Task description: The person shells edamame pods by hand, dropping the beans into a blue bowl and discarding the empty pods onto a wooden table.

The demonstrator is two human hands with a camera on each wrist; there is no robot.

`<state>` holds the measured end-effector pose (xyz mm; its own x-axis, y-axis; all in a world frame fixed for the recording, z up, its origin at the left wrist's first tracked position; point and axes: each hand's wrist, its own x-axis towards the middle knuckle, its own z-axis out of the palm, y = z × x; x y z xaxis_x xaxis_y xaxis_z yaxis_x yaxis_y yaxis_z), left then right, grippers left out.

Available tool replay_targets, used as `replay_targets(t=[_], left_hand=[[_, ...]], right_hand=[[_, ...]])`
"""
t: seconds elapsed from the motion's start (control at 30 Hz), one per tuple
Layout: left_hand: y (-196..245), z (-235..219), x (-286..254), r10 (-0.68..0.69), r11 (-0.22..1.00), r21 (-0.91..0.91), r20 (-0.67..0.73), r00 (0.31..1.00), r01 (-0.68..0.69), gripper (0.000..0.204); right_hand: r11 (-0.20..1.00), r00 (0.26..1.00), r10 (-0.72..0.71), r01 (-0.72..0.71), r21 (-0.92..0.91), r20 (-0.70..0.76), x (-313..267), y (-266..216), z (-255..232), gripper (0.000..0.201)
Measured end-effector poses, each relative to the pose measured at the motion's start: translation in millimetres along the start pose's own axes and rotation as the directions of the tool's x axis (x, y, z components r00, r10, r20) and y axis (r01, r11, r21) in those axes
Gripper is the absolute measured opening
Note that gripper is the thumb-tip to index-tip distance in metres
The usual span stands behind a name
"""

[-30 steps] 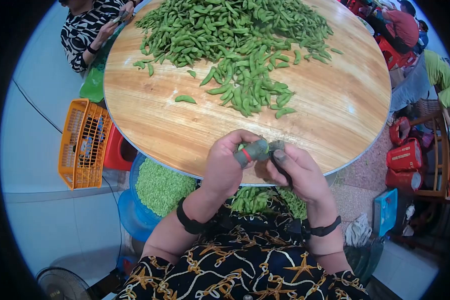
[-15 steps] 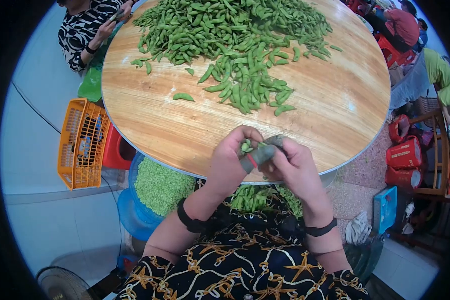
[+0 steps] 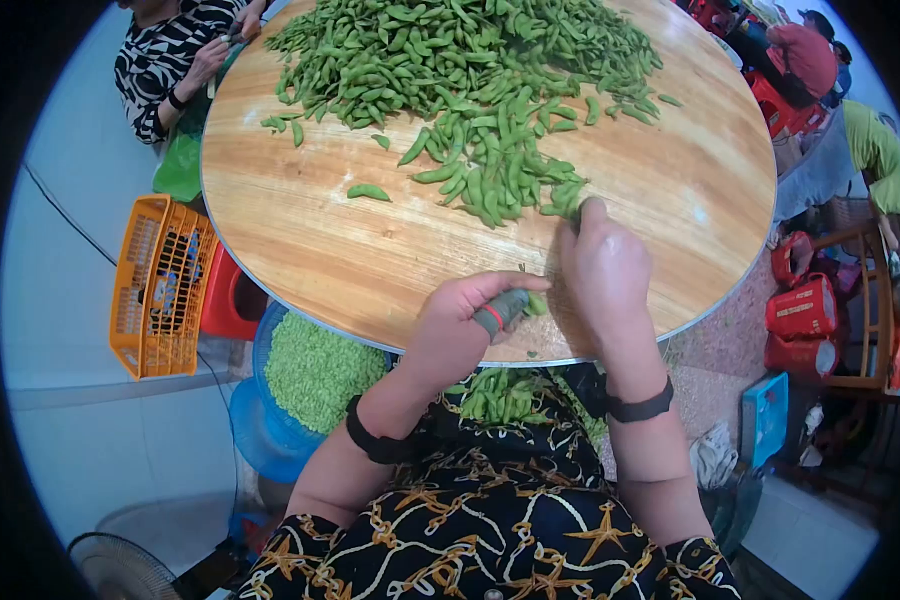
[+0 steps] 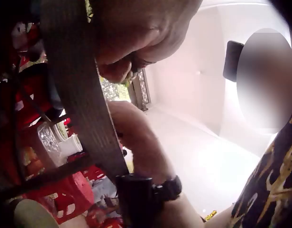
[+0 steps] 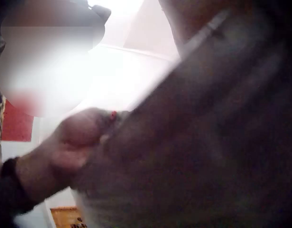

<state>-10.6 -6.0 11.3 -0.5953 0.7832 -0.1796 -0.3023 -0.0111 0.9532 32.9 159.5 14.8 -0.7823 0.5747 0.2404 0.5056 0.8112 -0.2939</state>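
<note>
A green pod was held at the curled left hand. The near edge of the pod pile was touched by the right hand, whose grip could not be told; pale lettering on red packages, right of both hands, was too small to be read.

Colour all round the edges here!
Over on the left, an orange basket right beside a red stool, a fan below; across on the right, red bags by a wooden chair, a blue tray near crumpled pale cloth.
</note>
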Motion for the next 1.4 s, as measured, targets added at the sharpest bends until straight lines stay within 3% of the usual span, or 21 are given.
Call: replay_targets(t=[0.03,0.07,0.13,0.17,0.23,0.27,0.3,0.33,0.37,0.43,0.67,0.83,0.9,0.97,1.07,1.1,1.13,1.17,1.23,1.27,1.4], left_hand=[[2,0,-3,-0.101,0.991,-0.082,0.081,0.992,0.108,0.023],[-1,0,-4,-0.104,0.990,-0.085,0.078,0.992,0.110,0.023],[-7,-1,-5,0.116,0.956,0.263,0.069,0.991,-0.131,0.023],[-7,-2,-6,0.114,0.956,0.262,0.066,0.991,-0.128,0.023],[-3,-3,-6,0.244,0.818,0.523,0.063,0.968,-0.240,0.027],[0,-2,-5,0.245,0.817,0.524,0.060,0.968,-0.239,0.027],[3,2,-2,0.120,0.972,0.208,-0.050,0.991,-0.107,0.026],[5,4,0,-0.035,0.989,-0.146,-0.110,0.993,0.019,0.026],[3,3,1,-0.033,0.989,-0.145,-0.113,0.993,0.017,0.026],[-5,1,1,-0.039,0.886,-0.464,-0.100,0.994,-0.012,0.018],[-9,4,1,0.005,0.921,-0.384,-0.174,0.985,-0.072,0.009],[-16,7,1,0.153,0.986,-0.041,-0.203,0.967,-0.165,0.010],[-18,5,1,0.186,0.967,-0.161,-0.100,0.978,-0.200,0.011],[-16,3,1,0.229,0.934,-0.280,-0.001,0.973,-0.220,0.013],[-12,0,0,0.140,0.901,-0.427,0.110,0.984,-0.080,0.008],[-14,2,0,0.156,0.955,-0.261,0.034,0.987,-0.142,0.011],[-16,3,0,0.185,0.979,-0.085,-0.040,0.982,-0.187,0.013],[-15,3,0,0.187,0.978,-0.087,-0.042,0.982,-0.190,0.013],[-13,3,1,0.174,0.979,0.123,-0.115,0.978,-0.160,0.018],[-12,3,1,0.179,0.979,0.120,-0.117,0.977,-0.165,0.018],[-6,-1,-2,0.246,0.943,0.259,-0.126,0.961,-0.207,0.024]], right_hand=[[0.999,1.000,0.011,-0.011,-0.045,0.010,-5,-1,2,0.026],[0.999,1.000,0.009,-0.009,-0.044,0.014,-9,3,2,0.026],[0.963,0.989,-0.135,0.146,0.227,-0.066,-18,14,1,0.022],[0.963,0.989,-0.136,0.147,0.228,-0.062,-23,14,-1,0.022],[0.628,0.984,-0.127,-0.017,0.778,0.124,-31,13,-6,0.016],[0.626,0.984,-0.129,-0.016,0.779,0.124,-36,10,-9,0.016],[0.485,0.962,-0.146,-0.135,0.864,0.233,-40,4,-13,0.015],[0.332,0.926,-0.181,-0.261,0.906,0.333,-43,1,-17,0.014],[0.332,0.925,-0.184,-0.260,0.907,0.332,-44,0,-22,0.014],[0.202,0.761,-0.255,-0.561,0.803,0.596,-46,-1,-31,0.016],[-0.013,0.679,-0.416,-0.669,0.743,0.605,-55,4,-29,0.024],[-0.058,0.699,-0.417,-0.659,0.750,0.581,-56,4,-23,0.021],[-0.106,0.688,-0.426,-0.683,0.722,0.588,-58,4,-24,0.020],[-0.220,0.598,-0.463,-0.792,0.569,0.654,-58,4,-28,0.018],[-0.212,0.630,-0.434,-0.766,0.606,0.644,-58,3,-24,0.017],[-0.211,0.630,-0.434,-0.766,0.607,0.644,-58,2,-24,0.017],[-0.010,0.706,-0.347,-0.662,0.750,0.618,-58,2,-24,0.016],[0.207,0.780,-0.275,-0.522,0.827,0.562,-58,0,-24,0.016],[0.248,0.821,-0.229,-0.471,0.847,0.523,-62,-3,-18,0.016],[0.288,0.858,-0.183,-0.419,0.861,0.479,-63,-4,-17,0.016],[0.266,0.825,-0.161,-0.493,0.828,0.542,-57,-4,-19,0.016]])
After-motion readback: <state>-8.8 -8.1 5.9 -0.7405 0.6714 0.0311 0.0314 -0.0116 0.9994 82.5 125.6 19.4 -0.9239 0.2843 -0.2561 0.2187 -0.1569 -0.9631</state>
